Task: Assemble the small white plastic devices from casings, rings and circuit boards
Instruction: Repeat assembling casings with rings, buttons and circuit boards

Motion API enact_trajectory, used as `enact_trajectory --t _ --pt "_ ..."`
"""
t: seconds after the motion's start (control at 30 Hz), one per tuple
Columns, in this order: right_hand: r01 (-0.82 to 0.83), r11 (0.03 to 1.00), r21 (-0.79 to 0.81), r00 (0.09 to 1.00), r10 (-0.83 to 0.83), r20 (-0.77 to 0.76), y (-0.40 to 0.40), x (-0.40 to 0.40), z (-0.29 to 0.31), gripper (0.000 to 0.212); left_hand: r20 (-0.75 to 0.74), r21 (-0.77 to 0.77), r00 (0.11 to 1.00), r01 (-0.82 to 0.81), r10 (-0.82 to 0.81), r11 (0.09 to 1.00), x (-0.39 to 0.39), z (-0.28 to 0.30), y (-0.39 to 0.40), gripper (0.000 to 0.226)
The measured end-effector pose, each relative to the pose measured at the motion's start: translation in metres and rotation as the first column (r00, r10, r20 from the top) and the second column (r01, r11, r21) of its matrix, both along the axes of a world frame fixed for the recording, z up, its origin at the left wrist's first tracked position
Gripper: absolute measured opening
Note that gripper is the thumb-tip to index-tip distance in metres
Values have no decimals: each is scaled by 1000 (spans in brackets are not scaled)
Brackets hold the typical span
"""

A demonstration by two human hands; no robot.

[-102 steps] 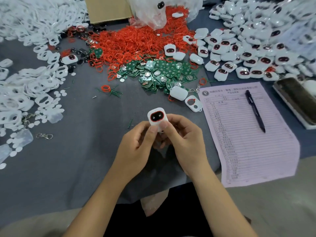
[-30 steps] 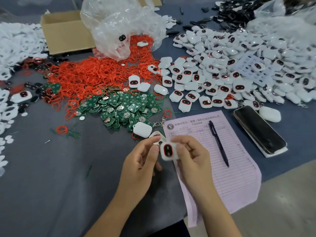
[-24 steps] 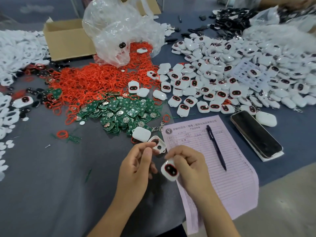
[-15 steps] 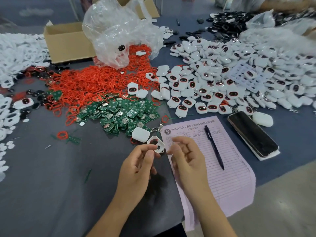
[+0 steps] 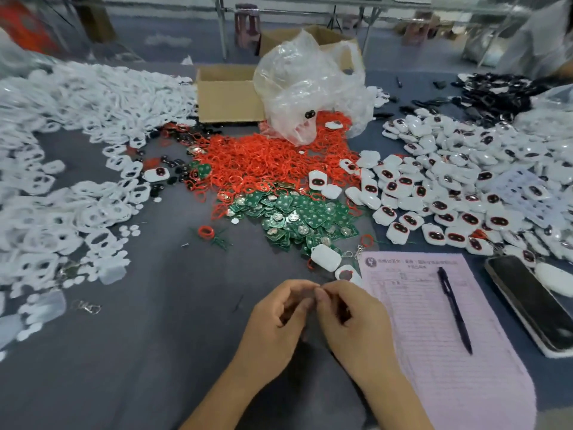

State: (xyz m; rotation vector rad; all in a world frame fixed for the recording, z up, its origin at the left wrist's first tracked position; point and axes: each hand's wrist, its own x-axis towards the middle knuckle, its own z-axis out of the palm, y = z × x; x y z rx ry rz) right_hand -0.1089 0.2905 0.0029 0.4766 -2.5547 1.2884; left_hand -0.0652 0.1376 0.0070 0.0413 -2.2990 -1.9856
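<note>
My left hand (image 5: 279, 318) and my right hand (image 5: 350, 321) hover close together over the grey table, fingers loosely curled, fingertips meeting; I see nothing in them. Just beyond them lie a closed white casing (image 5: 325, 257) and a casing front with a red-ringed opening (image 5: 347, 274). Farther back are a pile of green circuit boards (image 5: 297, 218) and a heap of red rings (image 5: 266, 159). Empty white casing fronts (image 5: 77, 193) cover the left side. Finished white devices (image 5: 459, 193) spread across the right.
A pink printed form (image 5: 434, 321) with a black pen (image 5: 454, 308) lies right of my hands, a phone (image 5: 533, 302) beyond it. A cardboard box (image 5: 226, 94) and clear plastic bag (image 5: 310, 88) stand at the back, black parts (image 5: 496, 94) far right.
My right hand let go of the assembled device it held a second ago; both hands now hold nothing and have drawn together. The view has tilted up.
</note>
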Motion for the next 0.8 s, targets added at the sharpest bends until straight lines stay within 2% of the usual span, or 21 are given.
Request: enact_trajectory --t 0.1,0.17,0.27,0.37,0.47,0.63,0.8 --pt "-8 998 -65 1000 8 -9 -44 2 0 14 -24 -25 994 -103 102 994 8 1 -29 25" --pt "-68 993 -100 998 69 10 -69 7 -2 15 -12 -33 986 -168 168 985 19 -3 -50 22" --pt "-167 982 -91 986 164 -41 -97 16 -4 15 -19 -125 969 -247 247 961 42 -10 -82 32" --pt "-245 970 -7 961 242 -136 -121 25 -5 12 -48 -199 947 -321 318 926 61 -10 -108 50" --pt "-317 944 86 928 328 -177 -144 31 -6 11 -88 -263 911 -412 403 872 75 -7 -127 57" --pt "-433 885 173 877 458 -147 -184 39 -3 14 -55 -404 894 -427 445 809 101 -8 -160 47" --pt "-514 830 218 827 547 -132 -221 44 -6 15 -80 -562 867 -446 491 696 128 -8 -190 29"
